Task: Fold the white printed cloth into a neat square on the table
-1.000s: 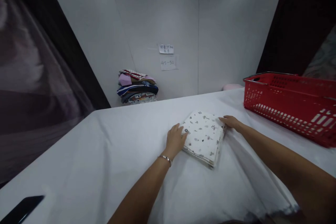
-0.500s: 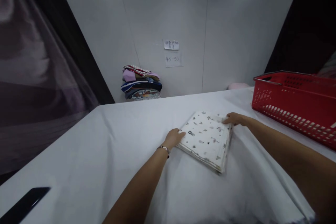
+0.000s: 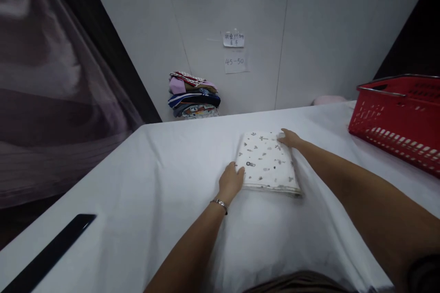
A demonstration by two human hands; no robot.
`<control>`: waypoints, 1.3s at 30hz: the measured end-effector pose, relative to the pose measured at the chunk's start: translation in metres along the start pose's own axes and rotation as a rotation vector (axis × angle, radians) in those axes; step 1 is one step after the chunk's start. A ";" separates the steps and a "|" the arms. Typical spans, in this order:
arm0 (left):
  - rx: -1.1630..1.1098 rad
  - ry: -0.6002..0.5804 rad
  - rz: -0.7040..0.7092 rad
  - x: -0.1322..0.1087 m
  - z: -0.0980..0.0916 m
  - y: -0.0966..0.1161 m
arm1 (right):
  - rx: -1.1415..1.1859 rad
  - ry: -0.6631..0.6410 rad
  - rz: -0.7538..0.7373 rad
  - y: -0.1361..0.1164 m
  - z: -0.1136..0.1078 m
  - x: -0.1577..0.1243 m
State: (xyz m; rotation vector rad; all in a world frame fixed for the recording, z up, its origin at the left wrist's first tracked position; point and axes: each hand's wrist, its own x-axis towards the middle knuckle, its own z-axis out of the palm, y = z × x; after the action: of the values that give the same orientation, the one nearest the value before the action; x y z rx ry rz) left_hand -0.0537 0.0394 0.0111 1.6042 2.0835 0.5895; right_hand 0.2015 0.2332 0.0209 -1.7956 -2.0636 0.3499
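A white folded cloth with small grey and brown prints lies in several layers on the white-covered table. At its left edge is my left hand, thumb on top and the other fingers along the side, partly hidden. My right hand grips the far right corner, its fingertips partly out of sight. The cloth's near edge shows stacked layers, roughly parallel to the front of the table.
A red plastic basket with a metal handle stands on the right. Folded fabrics are piled by the back wall, below paper notes. A long black object lies at the near left. A shiny curtain hangs on the left.
Both hands have turned the folded cloth from a slanted position to nearly square with the table and shifted it slightly away. The camera view has also shifted.
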 end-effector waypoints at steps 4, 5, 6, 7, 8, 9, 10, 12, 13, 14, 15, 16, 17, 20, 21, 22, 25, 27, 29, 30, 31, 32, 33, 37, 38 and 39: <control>-0.081 -0.023 0.000 -0.006 -0.003 -0.001 | 0.077 0.053 0.012 0.004 -0.011 -0.042; -0.103 -0.027 0.013 -0.008 -0.005 -0.002 | 0.104 0.043 0.003 0.005 -0.015 -0.056; -0.127 -0.027 0.038 -0.012 -0.006 -0.004 | 0.144 0.024 -0.009 0.006 -0.018 -0.072; -0.153 -0.023 0.077 -0.016 -0.007 -0.007 | 0.191 -0.004 -0.025 0.008 -0.021 -0.089; -0.179 -0.020 0.125 -0.020 -0.009 -0.011 | 0.271 -0.041 -0.041 0.009 -0.023 -0.108; -0.201 -0.018 0.178 -0.025 -0.010 -0.015 | 0.349 -0.071 -0.053 0.011 -0.024 -0.127; -0.216 -0.016 0.229 -0.029 -0.011 -0.020 | 0.410 -0.102 -0.058 0.013 -0.025 -0.145; -0.212 -0.017 0.305 -0.036 -0.012 -0.028 | 0.473 -0.132 -0.068 0.015 -0.025 -0.177; -0.197 -0.019 0.327 -0.038 -0.011 -0.031 | 0.481 -0.141 -0.086 0.016 -0.025 -0.190; -0.176 -0.022 0.342 -0.041 -0.011 -0.033 | 0.479 -0.139 -0.115 0.016 -0.025 -0.200; -0.152 -0.026 0.348 -0.042 -0.009 -0.034 | 0.469 -0.135 -0.154 0.016 -0.024 -0.207; -0.126 -0.033 0.349 -0.043 -0.008 -0.035 | 0.452 -0.132 -0.200 0.015 -0.024 -0.211; -0.100 -0.039 0.348 -0.044 -0.006 -0.034 | 0.429 -0.129 -0.246 0.014 -0.024 -0.213; -0.031 -0.038 0.352 -0.048 0.000 -0.030 | 0.289 -0.157 -0.366 0.008 -0.026 -0.211; -0.017 -0.031 0.357 -0.048 0.002 -0.029 | 0.225 -0.166 -0.398 0.006 -0.027 -0.210; -0.008 -0.021 0.363 -0.049 0.003 -0.028 | 0.161 -0.169 -0.430 0.005 -0.029 -0.209; 0.000 0.017 0.393 -0.050 0.006 -0.030 | 0.033 -0.174 -0.507 0.003 -0.033 -0.209; 0.006 0.037 0.426 -0.049 0.007 -0.032 | 0.009 -0.190 -0.535 0.004 -0.035 -0.209; 0.017 0.050 0.450 -0.048 0.008 -0.033 | 0.010 -0.200 -0.550 0.006 -0.035 -0.210; 0.024 0.054 0.456 -0.047 0.008 -0.034 | 0.007 -0.200 -0.560 0.006 -0.034 -0.210; 0.030 0.056 0.459 -0.047 0.008 -0.034 | -0.001 -0.195 -0.571 0.006 -0.033 -0.209; 0.036 0.057 0.460 -0.047 0.008 -0.034 | -0.016 -0.190 -0.581 0.005 -0.032 -0.209; 0.039 0.056 0.461 -0.047 0.008 -0.034 | -0.034 -0.184 -0.592 0.004 -0.031 -0.209; 0.037 0.058 0.460 -0.047 0.008 -0.034 | -0.072 -0.144 -0.624 0.001 -0.029 -0.206; 0.034 0.060 0.462 -0.048 0.008 -0.035 | -0.064 -0.132 -0.625 0.003 -0.029 -0.206; 0.031 0.064 0.466 -0.048 0.008 -0.035 | -0.048 -0.119 -0.621 0.004 -0.030 -0.206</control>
State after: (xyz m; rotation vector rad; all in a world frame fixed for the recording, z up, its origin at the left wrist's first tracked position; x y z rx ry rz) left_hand -0.0654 -0.0144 -0.0113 2.1312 1.7674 0.7702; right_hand 0.2413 0.0291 0.0211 -1.0858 -2.5903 0.2283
